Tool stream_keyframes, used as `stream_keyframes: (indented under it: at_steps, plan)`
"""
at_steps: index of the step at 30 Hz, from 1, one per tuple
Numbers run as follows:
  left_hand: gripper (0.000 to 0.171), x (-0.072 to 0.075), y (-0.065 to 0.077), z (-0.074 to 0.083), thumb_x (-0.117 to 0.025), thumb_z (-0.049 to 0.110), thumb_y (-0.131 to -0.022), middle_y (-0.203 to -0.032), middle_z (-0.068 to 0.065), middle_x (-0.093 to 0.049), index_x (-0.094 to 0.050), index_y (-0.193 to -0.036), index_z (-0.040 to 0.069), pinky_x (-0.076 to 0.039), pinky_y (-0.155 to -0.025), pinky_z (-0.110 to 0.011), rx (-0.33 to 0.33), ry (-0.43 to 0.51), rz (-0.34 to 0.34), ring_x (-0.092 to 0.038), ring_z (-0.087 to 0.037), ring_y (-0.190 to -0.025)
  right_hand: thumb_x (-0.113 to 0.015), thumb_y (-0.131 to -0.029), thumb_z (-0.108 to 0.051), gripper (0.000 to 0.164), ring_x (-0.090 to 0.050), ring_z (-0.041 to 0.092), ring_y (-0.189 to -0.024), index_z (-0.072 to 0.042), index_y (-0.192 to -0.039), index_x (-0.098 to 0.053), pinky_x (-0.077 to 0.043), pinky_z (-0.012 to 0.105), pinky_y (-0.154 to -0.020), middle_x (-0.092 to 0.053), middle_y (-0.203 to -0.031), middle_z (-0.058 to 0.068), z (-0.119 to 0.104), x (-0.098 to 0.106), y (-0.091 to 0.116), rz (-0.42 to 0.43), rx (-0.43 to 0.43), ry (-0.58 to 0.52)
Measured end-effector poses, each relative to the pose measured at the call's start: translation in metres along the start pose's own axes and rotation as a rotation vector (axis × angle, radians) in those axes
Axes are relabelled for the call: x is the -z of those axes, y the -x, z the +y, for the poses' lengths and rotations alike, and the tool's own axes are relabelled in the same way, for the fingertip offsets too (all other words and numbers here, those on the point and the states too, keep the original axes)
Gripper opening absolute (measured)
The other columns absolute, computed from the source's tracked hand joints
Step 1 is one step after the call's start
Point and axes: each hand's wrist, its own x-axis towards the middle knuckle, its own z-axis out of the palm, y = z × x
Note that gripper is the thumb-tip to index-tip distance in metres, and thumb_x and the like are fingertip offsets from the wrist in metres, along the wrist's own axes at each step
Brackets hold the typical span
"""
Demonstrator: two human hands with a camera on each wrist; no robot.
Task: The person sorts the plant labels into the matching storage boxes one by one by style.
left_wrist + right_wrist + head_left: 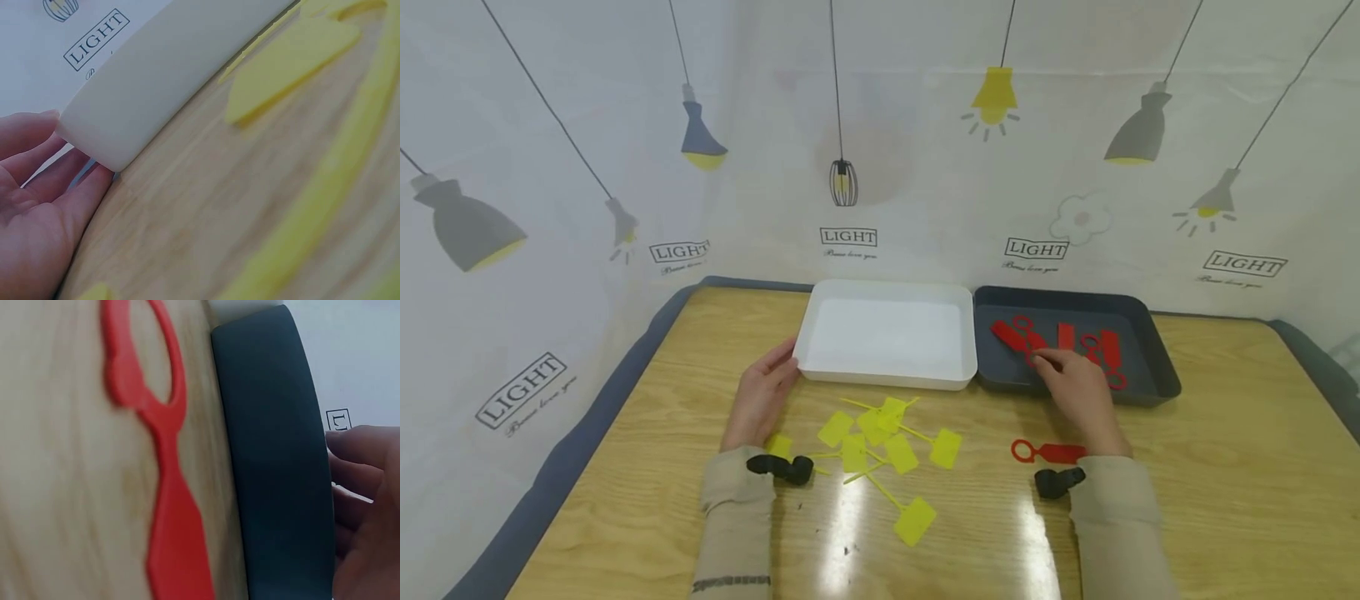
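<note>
The left hand (pixel 760 400) is bent loosely round the near left corner of a white tray (pixel 887 381), one fingertip at the rim, the others along the end wall. The right hand (pixel 1075 387) reaches over the near wall of a dark tray (pixel 1161 375), fingers partly bent, thumb and fingertips drawn close together beside one of the red tags (pixel 1009 335); from where I stand I cannot tell whether they have hold of it. More red tags lie in the dark tray around and just beyond those fingertips. The work there seems to call for a light fingertip touch: the tags are thin and flat, their rings could snag one another, and lifting a tag by its edge should disturb its neighbours least. The right wrist would do well to clear the near wall, and a gentle left grip should spare the white tray a nudge. Just left of the right wrist, a loose red tag (pixel 1060 453) lies on the wooden table (pixel 985 508). Between the forearms, nearer the left, yellow tags (pixel 901 453) overlap in a scatter, their thin tails crossing.
</note>
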Motion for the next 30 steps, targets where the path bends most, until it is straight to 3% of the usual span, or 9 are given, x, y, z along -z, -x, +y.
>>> stream_keyframes:
  at_steps: [9,25,30]
  plan:
    - [0.042,0.001,0.000,0.000,-0.049,0.007,-0.091,-0.136,-0.009,-0.038,-0.041,-0.133,0.004,-0.034,-0.098,-0.026,0.025,-0.002,0.010,-0.038,-0.017,-0.122,-0.044,-0.092,-0.040,0.047,-0.041,0.039,-0.114,-0.009,-0.126,-0.052,-0.036,0.059,-0.084,-0.045,-0.129,0.017,-0.004,-0.001,0.000,-0.134,-0.011,0.131]
    - [0.043,-0.001,0.001,0.001,-0.051,0.006,-0.090,-0.135,-0.009,-0.039,-0.041,-0.133,0.003,-0.035,-0.097,-0.026,0.022,0.013,0.019,-0.040,-0.017,-0.121,-0.040,-0.094,-0.038,0.047,-0.035,0.041,-0.118,-0.003,-0.122,-0.054,-0.033,0.063,-0.084,-0.043,-0.128,0.020,-0.010,-0.001,0.001,-0.162,0.014,0.225]
    - [0.043,-0.002,0.002,0.004,-0.049,0.005,-0.091,-0.135,-0.009,-0.039,-0.040,-0.133,0.003,-0.035,-0.097,-0.026,0.029,0.023,0.016,-0.040,-0.017,-0.121,-0.038,-0.094,-0.041,0.050,-0.040,0.042,-0.113,-0.002,-0.122,-0.054,-0.035,0.062,-0.082,-0.041,-0.127,0.022,-0.012,-0.001,0.001,-0.165,0.013,0.245]
